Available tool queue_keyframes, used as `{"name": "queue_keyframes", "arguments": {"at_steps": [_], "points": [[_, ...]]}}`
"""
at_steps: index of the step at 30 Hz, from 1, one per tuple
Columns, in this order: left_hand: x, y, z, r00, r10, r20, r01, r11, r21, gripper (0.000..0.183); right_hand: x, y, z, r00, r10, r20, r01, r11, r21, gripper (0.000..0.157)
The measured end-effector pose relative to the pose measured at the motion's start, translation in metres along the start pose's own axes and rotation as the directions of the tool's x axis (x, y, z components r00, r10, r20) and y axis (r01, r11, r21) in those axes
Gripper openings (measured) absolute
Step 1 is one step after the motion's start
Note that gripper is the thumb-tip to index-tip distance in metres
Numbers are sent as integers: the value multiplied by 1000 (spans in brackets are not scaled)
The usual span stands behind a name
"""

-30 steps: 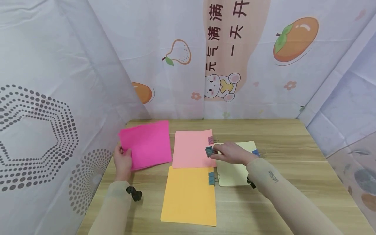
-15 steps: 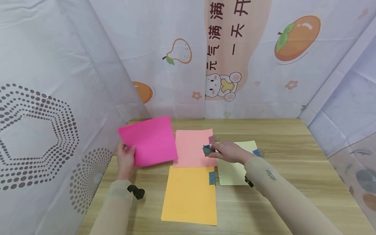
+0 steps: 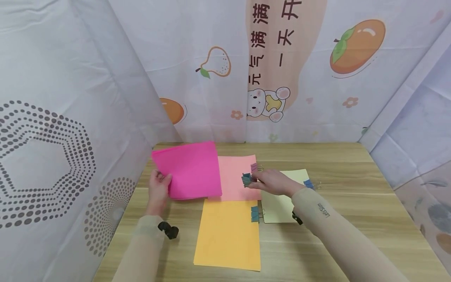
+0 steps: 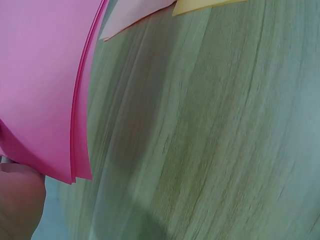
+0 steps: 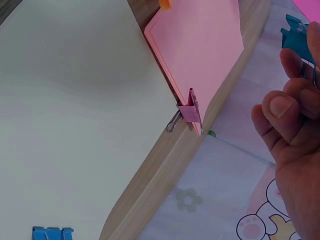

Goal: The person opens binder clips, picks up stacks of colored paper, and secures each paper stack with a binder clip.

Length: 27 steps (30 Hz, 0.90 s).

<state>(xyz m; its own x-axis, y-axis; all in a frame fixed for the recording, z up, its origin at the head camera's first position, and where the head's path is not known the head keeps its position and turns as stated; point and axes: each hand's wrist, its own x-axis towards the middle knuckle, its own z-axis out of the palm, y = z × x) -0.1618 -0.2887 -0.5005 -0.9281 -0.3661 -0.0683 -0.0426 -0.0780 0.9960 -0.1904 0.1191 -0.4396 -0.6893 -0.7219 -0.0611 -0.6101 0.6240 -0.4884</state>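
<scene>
My left hand [image 3: 158, 190] grips a small stack of magenta paper [image 3: 192, 170] by its left edge, with the thumb on top. The stack is lifted, and its right side overlaps the pink paper [image 3: 234, 176]. In the left wrist view, the lower edges of several magenta sheets [image 4: 35, 90] hang slightly fanned. My right hand [image 3: 276, 182] pinches a teal binder clip [image 3: 246, 179] by its wire handles above the pink paper's right side. In the right wrist view, that teal clip [image 5: 297, 42] is near the top right corner, partly cut off.
Orange paper [image 3: 227, 239] with a teal clip [image 3: 255, 214] lies in front. Pale yellow paper [image 3: 280, 211] with a blue clip [image 3: 308, 184] lies under the right forearm's side. A purple-pink clip [image 3: 254, 167] holds the pink paper's corner. A printed curtain [image 3: 218, 117] stands behind the table [image 3: 338, 164].
My left hand has lifted the magenta stack and carried it right, over part of the pink paper. My right hand, with the teal clip, has shifted slightly left.
</scene>
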Motion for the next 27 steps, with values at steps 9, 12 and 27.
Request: {"name": "queue_keyframes", "arguments": {"at_steps": [9, 12, 27], "points": [[-2, -1, 13, 998, 3, 70, 0, 999, -38, 20, 7, -7, -1, 1000, 5, -26, -6, 1000, -10, 26], [-4, -1, 15, 996, 0, 85, 4, 999, -51, 21, 9, -10, -2, 999, -1, -35, 0, 1000, -13, 26], [-6, -2, 30, 990, 24, 141, -11, 996, -93, 21, 23, -16, 2, 999, 14, -51, -13, 1000, 18, 29]]}}
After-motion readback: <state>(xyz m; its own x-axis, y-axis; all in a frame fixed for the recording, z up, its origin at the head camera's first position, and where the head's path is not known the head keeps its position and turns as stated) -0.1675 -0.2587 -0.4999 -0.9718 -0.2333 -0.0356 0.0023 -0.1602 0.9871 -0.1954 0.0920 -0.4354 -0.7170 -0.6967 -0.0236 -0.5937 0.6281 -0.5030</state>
